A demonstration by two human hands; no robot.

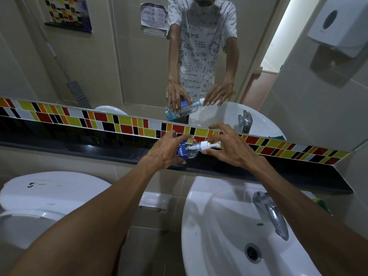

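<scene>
A clear pump bottle (190, 150) with a blue label lies tipped on its side in the air above the black ledge (298, 176). My left hand (167, 150) grips its body from the left. My right hand (229, 148) has its fingers curled around the white pump head (209, 146) at the bottle's right end. In the mirror (119, 66) the same bottle shows blue liquid pooled at its lower end, and both hands appear on it.
A white sink (209, 226) with a chrome tap (270, 214) lies below right. A white toilet (49, 194) stands at the left. A band of coloured tiles (123, 124) runs under the mirror. A white dispenser (340, 24) hangs on the right wall.
</scene>
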